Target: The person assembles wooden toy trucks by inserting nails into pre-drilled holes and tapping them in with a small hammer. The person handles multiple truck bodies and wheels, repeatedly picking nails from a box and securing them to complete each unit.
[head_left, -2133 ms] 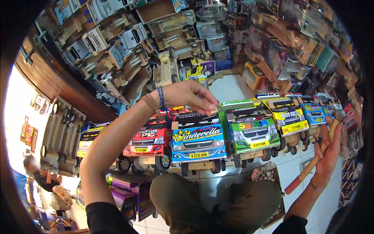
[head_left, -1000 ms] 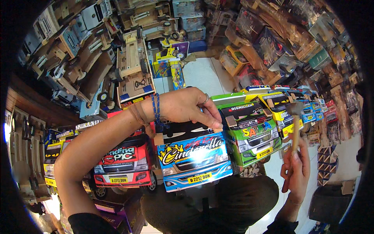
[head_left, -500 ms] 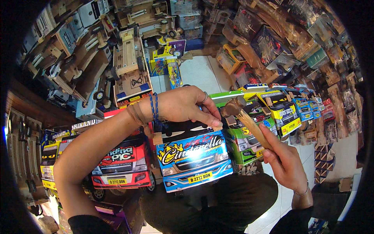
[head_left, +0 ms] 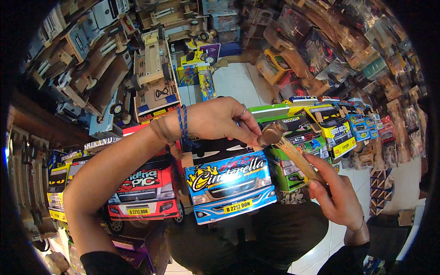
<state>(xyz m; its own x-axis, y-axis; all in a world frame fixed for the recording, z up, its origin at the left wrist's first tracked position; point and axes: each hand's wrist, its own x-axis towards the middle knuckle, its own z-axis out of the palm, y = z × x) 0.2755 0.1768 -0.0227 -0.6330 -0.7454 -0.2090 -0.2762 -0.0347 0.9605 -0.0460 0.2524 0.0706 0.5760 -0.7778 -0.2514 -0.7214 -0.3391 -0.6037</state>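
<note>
Left hand: laid palm-down over the roof of the blue toy truck, fingers curled at the roof's right front corner as if pinching something small there; what is pinched is hidden under the fingertips and cannot be told. A ring is worn on one finger, blue cords at the wrist.

Red toy truck: parked touching the blue one on its left side, front facing the camera.

Blue toy truck: centre of the row, held steady from above by the left hand.

Hammer: wooden handle, dark head poised just beside the left fingertips, almost touching them.

Green toy truck: just behind the hammer, partly hidden by it.

Right hand: closed around the lower end of the hammer handle, thumb along the shaft.

Yellow toy truck: further right in the row.

Handling note: short, light taps are judged best, the head being so close to the fingers. The fingertips are better kept low and to the side of the strike point, the truck pressed firmly down so it cannot roll, and the hammer face kept square to the roof.
</note>
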